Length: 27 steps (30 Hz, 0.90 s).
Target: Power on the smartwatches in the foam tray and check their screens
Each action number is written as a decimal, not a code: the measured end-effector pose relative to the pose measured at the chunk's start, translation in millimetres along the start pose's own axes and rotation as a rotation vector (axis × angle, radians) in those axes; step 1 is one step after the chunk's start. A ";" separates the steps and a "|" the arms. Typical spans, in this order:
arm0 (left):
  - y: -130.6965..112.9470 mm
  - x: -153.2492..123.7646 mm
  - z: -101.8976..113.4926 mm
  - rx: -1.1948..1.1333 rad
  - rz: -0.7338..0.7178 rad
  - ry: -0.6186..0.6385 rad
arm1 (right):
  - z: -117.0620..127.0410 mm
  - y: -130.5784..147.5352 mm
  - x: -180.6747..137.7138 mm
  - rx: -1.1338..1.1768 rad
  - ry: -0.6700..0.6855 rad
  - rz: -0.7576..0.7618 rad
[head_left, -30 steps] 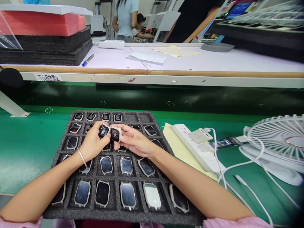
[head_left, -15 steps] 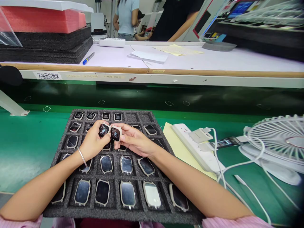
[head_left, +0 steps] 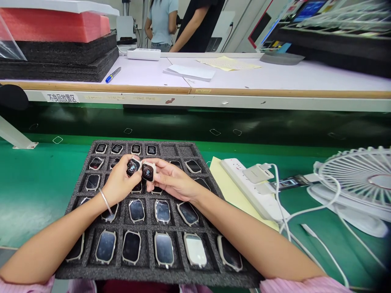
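My left hand grips a smartwatch body with a pale case and a lit dark screen. Beside it, a second lit smartwatch body sits between the thumb and fingers of my right hand. The two watches are side by side, close together, screens facing me. Both hands are over a dark grey foam tray, whose compartments hold several strapless watch bodies, such as a watch with a dark screen and one with a bright reflection. My hands and forearms hide some compartments.
Right of the tray are a yellow sheet, a white power strip with a charger, cables and a white fan. The raised shelf bears foam stacks, a pen and papers. Two people stand behind it.
My hands and both watches stay almost still. In the background, the person in dark clothing has moved to the left.
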<state>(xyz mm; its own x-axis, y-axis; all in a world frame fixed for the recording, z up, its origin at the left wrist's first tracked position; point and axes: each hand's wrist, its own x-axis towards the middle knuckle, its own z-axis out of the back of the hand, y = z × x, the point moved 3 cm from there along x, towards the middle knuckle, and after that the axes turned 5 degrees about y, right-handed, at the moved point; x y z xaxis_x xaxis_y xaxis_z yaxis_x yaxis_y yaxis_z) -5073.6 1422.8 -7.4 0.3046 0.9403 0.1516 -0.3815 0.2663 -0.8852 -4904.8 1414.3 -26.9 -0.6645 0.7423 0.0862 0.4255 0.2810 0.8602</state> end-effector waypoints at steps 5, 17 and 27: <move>0.9 0.4 -0.2 -0.027 0.016 -0.007 | 1.4 -0.9 0.6 -0.001 -0.013 0.003; 1.7 1.1 -0.2 -0.024 0.014 -0.014 | 1.4 -0.6 0.3 -0.005 -0.015 0.005; 4.5 4.8 -1.4 -0.229 0.122 -0.013 | 3.8 -0.7 1.7 0.004 -0.048 -0.009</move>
<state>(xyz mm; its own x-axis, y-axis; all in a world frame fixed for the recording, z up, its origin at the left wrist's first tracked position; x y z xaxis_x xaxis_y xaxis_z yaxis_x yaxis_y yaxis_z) -5072.6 1428.2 -11.2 0.2565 0.9656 0.0415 -0.2072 0.0969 -0.9735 -4903.9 1417.7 -29.2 -0.6378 0.7683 0.0544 0.4223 0.2898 0.8589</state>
